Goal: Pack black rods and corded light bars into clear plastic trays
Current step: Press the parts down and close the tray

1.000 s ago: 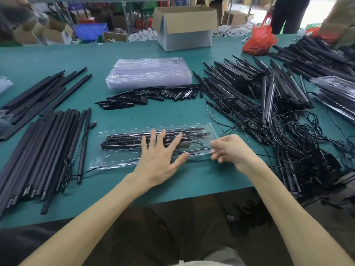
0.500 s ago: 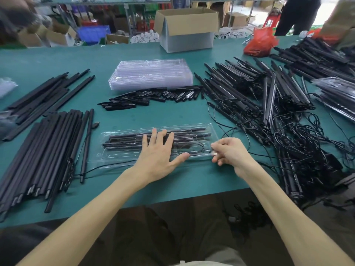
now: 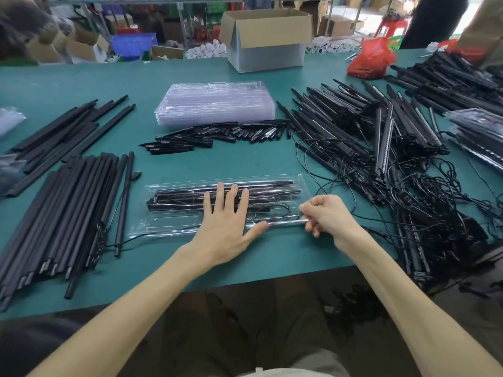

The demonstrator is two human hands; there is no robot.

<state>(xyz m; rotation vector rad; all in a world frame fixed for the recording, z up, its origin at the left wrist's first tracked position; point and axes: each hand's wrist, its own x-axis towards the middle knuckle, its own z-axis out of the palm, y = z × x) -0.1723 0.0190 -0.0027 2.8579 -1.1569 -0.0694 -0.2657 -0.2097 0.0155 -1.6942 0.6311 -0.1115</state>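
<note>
One clear tray (image 3: 168,225) by the worktop's (image 3: 245,164) front edge looks full of rods (image 3: 177,198), left grip (image 3: 226,221) spread flat on it, right grip (image 3: 324,216) pinching its right end, so we reckon snapping it shut comes next.

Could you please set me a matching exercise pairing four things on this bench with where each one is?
Things:
1. open brown cardboard box
2. red plastic bag
3. stack of empty clear plastic trays
4. left hand
Places:
A. flat on the filled clear plastic tray
B. far side of the green table, right
C. far side, centre
D. behind the short black pieces
Pairs: 1-C, 2-B, 3-D, 4-A.
</note>
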